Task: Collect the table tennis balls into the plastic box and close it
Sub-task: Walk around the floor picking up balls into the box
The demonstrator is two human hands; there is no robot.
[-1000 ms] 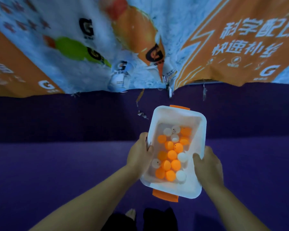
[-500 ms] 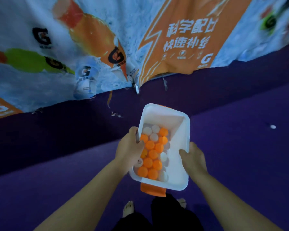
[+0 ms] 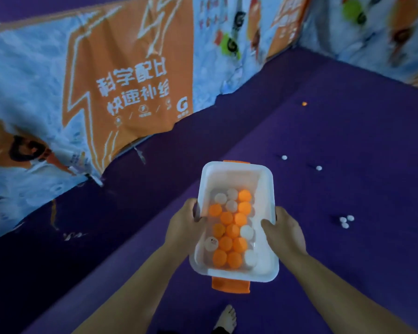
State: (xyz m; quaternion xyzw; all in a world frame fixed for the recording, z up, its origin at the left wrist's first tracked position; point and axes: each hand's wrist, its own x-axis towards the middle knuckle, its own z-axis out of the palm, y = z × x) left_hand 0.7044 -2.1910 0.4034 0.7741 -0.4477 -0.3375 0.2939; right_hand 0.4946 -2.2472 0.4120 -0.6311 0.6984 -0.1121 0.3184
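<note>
Both hands were busy: left hand (image 3: 185,221) and right hand (image 3: 284,231) each had a grip on a long side of the plastic box (image 3: 267,186), so neither was free to reach. The box top was wide open, no lid over the balls inside (image 3: 232,230). The purple floor (image 3: 348,131) to the right was mostly bare, with only scattered loose balls: three white ones (image 3: 346,221) bunched together, two more (image 3: 318,168) farther off. The banner wall (image 3: 128,75) closed off the left.

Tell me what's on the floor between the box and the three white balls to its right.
Nothing: bare purple floor between the plastic box and the white ball cluster, per the head view.
</note>
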